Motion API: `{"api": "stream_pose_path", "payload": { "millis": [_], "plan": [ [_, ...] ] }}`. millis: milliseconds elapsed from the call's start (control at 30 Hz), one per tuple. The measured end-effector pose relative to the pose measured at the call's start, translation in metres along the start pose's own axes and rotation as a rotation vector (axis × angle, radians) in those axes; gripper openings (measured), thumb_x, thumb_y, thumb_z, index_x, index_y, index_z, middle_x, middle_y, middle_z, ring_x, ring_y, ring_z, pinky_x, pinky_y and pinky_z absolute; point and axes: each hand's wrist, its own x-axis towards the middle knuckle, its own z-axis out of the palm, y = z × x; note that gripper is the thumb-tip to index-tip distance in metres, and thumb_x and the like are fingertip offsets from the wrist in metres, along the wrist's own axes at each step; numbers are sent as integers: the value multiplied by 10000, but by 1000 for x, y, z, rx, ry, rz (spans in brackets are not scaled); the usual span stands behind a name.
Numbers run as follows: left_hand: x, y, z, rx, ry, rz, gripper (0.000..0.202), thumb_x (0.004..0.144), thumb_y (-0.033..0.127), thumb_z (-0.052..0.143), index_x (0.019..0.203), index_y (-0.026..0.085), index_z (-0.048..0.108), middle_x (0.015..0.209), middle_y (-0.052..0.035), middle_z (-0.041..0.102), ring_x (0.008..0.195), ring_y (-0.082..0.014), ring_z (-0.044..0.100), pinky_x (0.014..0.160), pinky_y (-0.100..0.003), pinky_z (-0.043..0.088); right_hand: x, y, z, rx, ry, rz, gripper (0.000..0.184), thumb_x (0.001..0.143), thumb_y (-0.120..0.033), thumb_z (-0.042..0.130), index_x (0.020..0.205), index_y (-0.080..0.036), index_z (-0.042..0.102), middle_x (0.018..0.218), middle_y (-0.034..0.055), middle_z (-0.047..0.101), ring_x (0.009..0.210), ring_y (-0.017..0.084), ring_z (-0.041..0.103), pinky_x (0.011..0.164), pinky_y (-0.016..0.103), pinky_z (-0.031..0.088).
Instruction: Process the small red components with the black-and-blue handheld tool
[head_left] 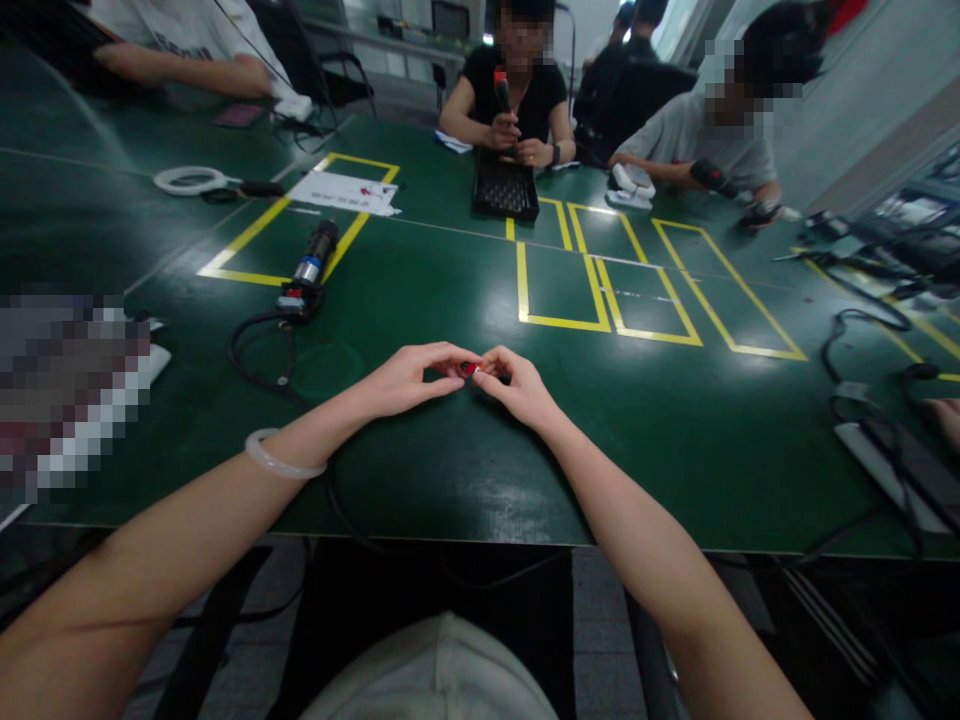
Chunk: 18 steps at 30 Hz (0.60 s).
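Between the fingertips of both hands is a small red piece (pixel 471 368), too small to name, with a pale bit at its right end. My left hand (pixel 424 375) pinches it from the left, and a white bangle circles that wrist. From the right, my right hand (pixel 517 382) closes thumb and fingers on the same piece. Both hands are just over the green table (pixel 465 470). Fingers hide most of the piece. To the left of my hands lies a black and silver cylindrical tool (pixel 311 265) with a cable.
Yellow tape rectangles (pixel 566 322) mark the tabletop. Farther off are a white paper sheet (pixel 341 192), a white ring-shaped magnifier (pixel 191 181) and a black tray (pixel 504 192) in front of a person holding a tool. Cables (pixel 840 340) run along the right side. Other people sit across.
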Motion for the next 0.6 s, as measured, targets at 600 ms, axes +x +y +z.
{"api": "stream_pose_path", "payload": {
  "millis": [600],
  "plan": [
    [-1,-3,-1,200,79,-70,362,996,429,548,1200,177,708,977,-37,753,879,-180,689,800,-258,465,-1,2,1,-34,-21,-52,307,863,-384,688,1081,-230,538,822,-21,668,736,137,620,753,288,510]
  ]
}}
